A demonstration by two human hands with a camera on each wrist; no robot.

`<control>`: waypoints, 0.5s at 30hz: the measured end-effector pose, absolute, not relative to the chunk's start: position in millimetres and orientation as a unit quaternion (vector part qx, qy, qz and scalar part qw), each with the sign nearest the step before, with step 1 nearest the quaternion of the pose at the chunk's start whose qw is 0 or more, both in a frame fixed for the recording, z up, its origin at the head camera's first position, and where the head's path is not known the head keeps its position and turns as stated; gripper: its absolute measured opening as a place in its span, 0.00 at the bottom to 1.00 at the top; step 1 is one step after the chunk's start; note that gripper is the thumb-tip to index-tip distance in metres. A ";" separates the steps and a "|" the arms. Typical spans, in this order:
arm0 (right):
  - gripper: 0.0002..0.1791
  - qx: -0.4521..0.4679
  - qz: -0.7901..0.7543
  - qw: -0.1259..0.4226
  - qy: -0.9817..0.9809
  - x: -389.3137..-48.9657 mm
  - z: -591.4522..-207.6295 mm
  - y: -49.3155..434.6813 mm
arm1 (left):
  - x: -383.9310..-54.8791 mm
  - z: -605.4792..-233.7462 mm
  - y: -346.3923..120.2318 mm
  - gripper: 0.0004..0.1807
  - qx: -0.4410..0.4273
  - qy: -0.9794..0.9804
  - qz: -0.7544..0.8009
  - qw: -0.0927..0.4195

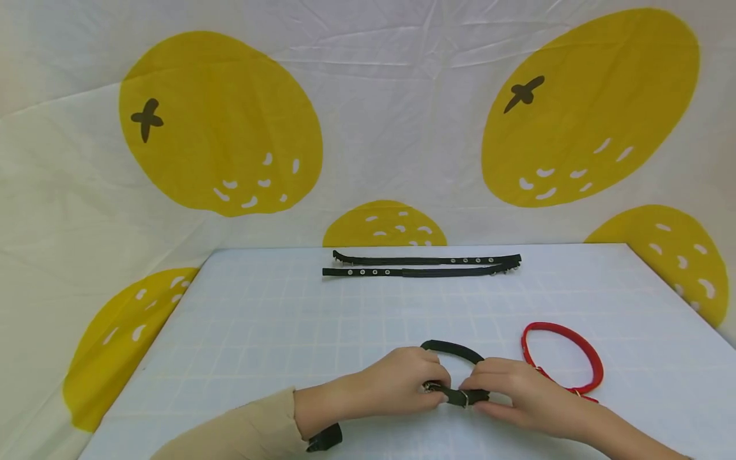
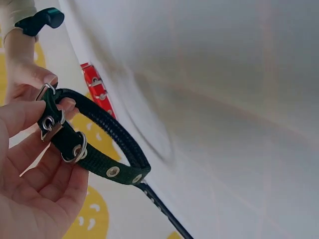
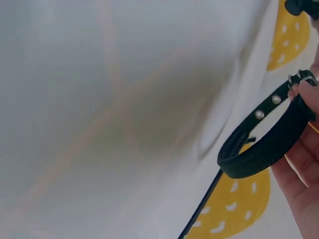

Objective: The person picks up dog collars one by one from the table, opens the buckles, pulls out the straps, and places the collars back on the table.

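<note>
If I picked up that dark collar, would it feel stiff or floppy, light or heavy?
The dark collar would probably feel springy, since its free stretch arcs outward rather than drooping. It is likely light, the strap being slim. One side may hang heavier, because metal fittings cluster there.

Yr bare L hand [image 1: 405, 384] & bare R hand [image 1: 514, 391] r just beside e/o, small gap btwn, both curled in a pinch grip. Yr beige-fabric-sleeved L forearm [image 1: 244, 423] comes in from btm L, bare R forearm [image 1: 612, 427] from btm R.
</note>
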State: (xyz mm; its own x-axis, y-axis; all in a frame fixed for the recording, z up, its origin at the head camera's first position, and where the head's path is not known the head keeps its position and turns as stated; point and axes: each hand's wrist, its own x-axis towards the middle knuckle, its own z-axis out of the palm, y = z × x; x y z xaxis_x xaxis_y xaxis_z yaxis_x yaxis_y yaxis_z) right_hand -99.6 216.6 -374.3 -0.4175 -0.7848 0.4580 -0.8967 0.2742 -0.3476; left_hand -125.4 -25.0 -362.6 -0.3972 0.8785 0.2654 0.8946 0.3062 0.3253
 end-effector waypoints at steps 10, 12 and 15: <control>0.17 0.525 0.327 0.097 -0.780 -105.2 -364.3 185.4 | -121.0 -351.7 -63.7 0.06 -0.467 -0.824 -0.313 -0.071; 0.18 0.530 0.333 0.108 -0.772 -107.9 -361.6 179.9 | -119.9 -348.9 -69.1 0.05 -0.441 -0.828 -0.336 -0.086; 0.18 0.529 0.343 0.115 -0.768 -110.8 -354.8 171.7 | -118.4 -344.0 -76.0 0.05 -0.406 -0.826 -0.375 -0.107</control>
